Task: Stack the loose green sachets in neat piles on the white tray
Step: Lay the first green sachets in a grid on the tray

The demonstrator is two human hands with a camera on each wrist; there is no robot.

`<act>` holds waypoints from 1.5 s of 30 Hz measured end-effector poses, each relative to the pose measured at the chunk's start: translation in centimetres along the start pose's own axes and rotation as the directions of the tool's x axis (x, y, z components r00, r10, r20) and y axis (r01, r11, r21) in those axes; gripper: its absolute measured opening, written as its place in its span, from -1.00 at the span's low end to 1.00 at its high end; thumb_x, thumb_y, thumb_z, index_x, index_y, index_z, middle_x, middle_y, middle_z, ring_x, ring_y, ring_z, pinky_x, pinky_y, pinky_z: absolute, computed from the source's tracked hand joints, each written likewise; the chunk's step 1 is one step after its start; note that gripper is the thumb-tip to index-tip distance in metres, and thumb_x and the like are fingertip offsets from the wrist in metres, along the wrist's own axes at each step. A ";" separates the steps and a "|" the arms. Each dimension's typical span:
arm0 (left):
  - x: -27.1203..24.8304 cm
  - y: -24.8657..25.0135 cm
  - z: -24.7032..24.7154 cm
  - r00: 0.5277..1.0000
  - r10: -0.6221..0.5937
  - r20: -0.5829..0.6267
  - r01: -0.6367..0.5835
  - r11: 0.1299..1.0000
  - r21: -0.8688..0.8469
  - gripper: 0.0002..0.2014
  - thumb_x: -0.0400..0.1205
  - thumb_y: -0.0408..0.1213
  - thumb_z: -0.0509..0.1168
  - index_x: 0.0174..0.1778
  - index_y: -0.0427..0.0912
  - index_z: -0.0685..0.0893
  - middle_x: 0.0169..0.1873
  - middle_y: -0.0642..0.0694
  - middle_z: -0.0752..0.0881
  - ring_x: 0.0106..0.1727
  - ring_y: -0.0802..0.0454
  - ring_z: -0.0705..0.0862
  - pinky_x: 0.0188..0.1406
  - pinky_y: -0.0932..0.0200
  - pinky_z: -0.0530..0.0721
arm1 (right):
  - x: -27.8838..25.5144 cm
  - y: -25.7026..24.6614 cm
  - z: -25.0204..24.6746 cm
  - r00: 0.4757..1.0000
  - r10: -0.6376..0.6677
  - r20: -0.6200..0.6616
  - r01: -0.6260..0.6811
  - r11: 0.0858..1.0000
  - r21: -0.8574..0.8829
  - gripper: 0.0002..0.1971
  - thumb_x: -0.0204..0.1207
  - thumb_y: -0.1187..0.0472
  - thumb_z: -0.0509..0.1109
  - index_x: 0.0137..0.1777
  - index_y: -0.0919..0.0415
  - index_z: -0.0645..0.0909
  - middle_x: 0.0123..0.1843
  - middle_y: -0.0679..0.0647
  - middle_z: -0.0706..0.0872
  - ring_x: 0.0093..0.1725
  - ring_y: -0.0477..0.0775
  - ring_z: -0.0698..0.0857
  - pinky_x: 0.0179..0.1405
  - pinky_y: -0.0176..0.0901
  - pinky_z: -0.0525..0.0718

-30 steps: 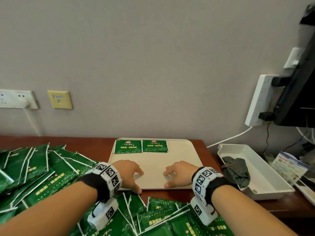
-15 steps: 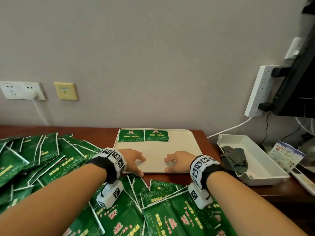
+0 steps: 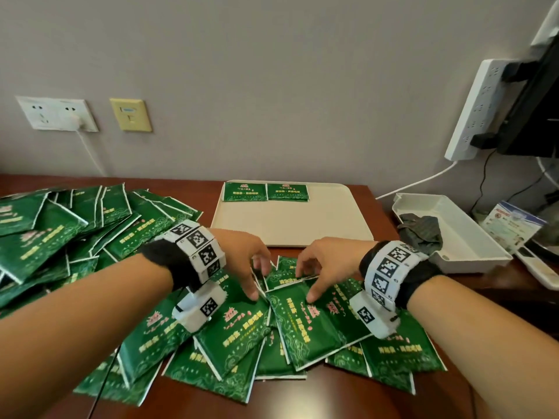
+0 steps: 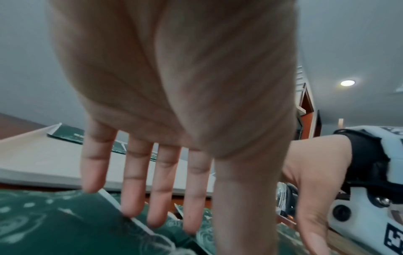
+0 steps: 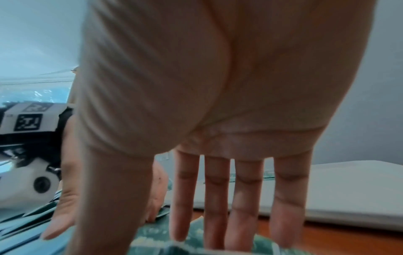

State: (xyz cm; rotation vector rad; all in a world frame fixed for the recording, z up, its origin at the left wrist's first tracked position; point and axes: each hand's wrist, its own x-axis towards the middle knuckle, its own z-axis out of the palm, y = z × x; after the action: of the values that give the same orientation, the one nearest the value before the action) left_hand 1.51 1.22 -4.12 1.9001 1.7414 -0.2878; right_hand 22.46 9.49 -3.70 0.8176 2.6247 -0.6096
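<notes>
The white tray (image 3: 302,225) lies mid-table with two green sachets side by side at its far left corner, one (image 3: 245,192) beside the other (image 3: 287,192). Loose green sachets lie heaped in front of the tray (image 3: 272,325) and in a bigger heap to the left (image 3: 60,234). My left hand (image 3: 257,282) and right hand (image 3: 305,282) hover close together over the front heap, just short of the tray's near edge. In the wrist views the left fingers (image 4: 165,189) and right fingers (image 5: 218,198) point straight down with tips touching sachets. Neither hand holds one.
A white bin (image 3: 472,252) holding a dark cloth (image 3: 420,234) stands at the right, with a leaflet (image 3: 511,228) beyond it. A power strip (image 3: 475,107) and a black screen (image 3: 538,101) hang on the right; wall sockets (image 3: 57,113) are at the left.
Both hands have drawn back from the tray's near edge toward me and now touch the front heap of sachets. The head view has dipped lower.
</notes>
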 end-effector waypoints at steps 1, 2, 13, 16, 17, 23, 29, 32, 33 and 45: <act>-0.3 0.0 0.3 1.000 -0.009 0.019 0.008 0.999 0.040 -0.56 0.34 0.04 0.65 0.11 0.18 0.70 0.08 0.21 0.66 0.19 0.10 0.63 0.27 -0.05 0.60 | -0.1 0.1 0.6 1.000 -0.003 0.000 0.003 1.000 0.001 -0.47 0.31 -0.05 0.72 0.27 0.01 0.72 0.12 -0.13 0.71 0.05 -0.11 0.64 -0.07 -0.27 0.53; -0.5 -0.1 0.6 1.000 -0.011 0.020 0.010 0.997 0.072 -0.56 0.35 0.02 0.65 0.11 0.17 0.70 0.12 0.18 0.65 0.23 0.07 0.63 0.28 -0.07 0.60 | -0.1 0.2 1.1 1.000 -0.009 -0.018 0.009 1.000 0.005 -0.48 0.30 -0.03 0.73 0.25 0.00 0.72 0.15 -0.11 0.71 0.09 -0.08 0.64 -0.06 -0.25 0.54; -2.1 -2.2 1.2 0.968 0.064 -0.244 -0.133 0.951 -0.278 -0.89 0.53 -0.17 0.55 -0.19 -0.05 0.76 -0.16 -0.01 0.83 -0.11 0.12 0.78 0.01 0.16 0.74 | -1.2 2.3 1.4 0.964 0.032 -0.263 0.045 0.958 0.284 -0.72 0.39 0.11 0.70 -0.13 -0.03 0.60 -0.14 0.00 0.77 -0.17 -0.03 0.66 0.04 0.07 0.67; -2.9 -2.7 0.0 0.917 0.062 -0.394 -0.238 0.878 -0.416 -0.92 0.57 -0.25 0.52 -0.08 -0.11 0.76 -0.28 -0.05 0.81 -0.29 0.08 0.75 -0.20 0.23 0.72 | -1.5 2.9 0.5 0.924 0.054 -0.378 0.139 0.874 0.465 -0.72 0.49 0.16 0.63 0.05 0.02 0.56 -0.31 0.08 0.71 -0.31 -0.01 0.61 -0.14 -0.06 0.61; -3.0 -2.8 -0.4 0.895 0.036 -0.444 -0.270 0.836 -0.478 -0.91 0.59 -0.28 0.50 -0.04 -0.12 0.74 -0.33 -0.07 0.78 -0.34 0.05 0.72 -0.27 0.20 0.70 | -1.6 2.9 0.3 0.903 0.063 -0.424 0.191 0.827 0.529 -0.75 0.54 0.20 0.57 0.08 0.03 0.55 -0.38 0.02 0.65 -0.36 -0.04 0.59 -0.24 -0.14 0.58; -3.2 -2.9 -1.0 0.766 -0.290 -0.574 -0.376 0.522 -0.765 -0.86 0.73 -0.22 0.31 -0.01 -0.15 0.75 -0.24 -0.18 0.81 -0.29 -0.17 0.77 -0.21 -0.06 0.80 | -1.4 1.5 -0.2 0.781 0.204 -0.590 0.441 0.488 0.753 -0.93 0.62 0.32 0.44 -0.07 0.17 0.70 -0.20 0.02 0.79 -0.16 -0.04 0.71 -0.23 -0.30 0.66; -3.7 -3.6 0.8 0.845 -0.217 -0.489 -0.390 0.376 -0.840 -0.59 0.61 -0.66 0.26 0.14 -0.09 0.78 -0.05 -0.18 0.73 -0.12 -0.06 0.74 -0.17 0.07 0.73 | -1.0 1.2 0.7 0.749 0.221 -0.624 0.514 0.399 0.759 -0.80 0.66 0.34 0.38 0.18 0.12 0.75 -0.01 0.26 0.84 0.01 -0.03 0.80 -0.04 -0.26 0.71; -4.2 -3.7 1.6 0.879 -0.127 -0.460 -0.296 0.611 -0.734 -0.45 0.47 -0.70 0.41 0.21 0.02 0.75 0.05 -0.09 0.81 0.04 -0.02 0.81 0.05 0.07 0.79 | -0.3 1.3 1.8 0.678 0.282 -0.679 0.533 0.449 0.717 -0.79 0.63 0.35 0.43 0.13 0.07 0.79 -0.07 0.04 0.86 0.07 -0.19 0.79 0.11 -0.14 0.68; -4.2 -3.7 1.8 0.885 -0.105 -0.455 -0.256 0.705 -0.662 -0.48 0.48 -0.64 0.46 0.21 0.04 0.74 0.03 -0.02 0.82 0.05 0.07 0.81 0.12 0.08 0.79 | 0.0 1.3 2.1 0.640 0.298 -0.708 0.535 0.488 0.689 -0.81 0.61 0.36 0.45 0.09 0.08 0.80 0.05 -0.04 0.84 0.18 -0.29 0.75 0.20 -0.18 0.66; -2.5 -4.7 -1.0 0.774 -0.190 -0.604 -0.277 0.756 -0.593 -0.79 0.47 -0.16 0.60 -0.11 -0.18 0.79 -0.25 -0.09 0.85 -0.32 0.02 0.81 -0.23 0.00 0.79 | 3.8 3.0 0.2 0.538 0.463 -0.704 0.476 0.523 0.707 -0.71 0.58 0.44 0.47 0.18 0.07 0.71 0.18 -0.11 0.74 0.17 -0.17 0.69 -0.04 -0.45 0.61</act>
State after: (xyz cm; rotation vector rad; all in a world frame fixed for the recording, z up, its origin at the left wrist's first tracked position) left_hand -3.58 -0.33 -3.21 1.5496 1.8231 1.0108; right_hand 21.31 13.36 -6.41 1.7934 2.9918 -2.1717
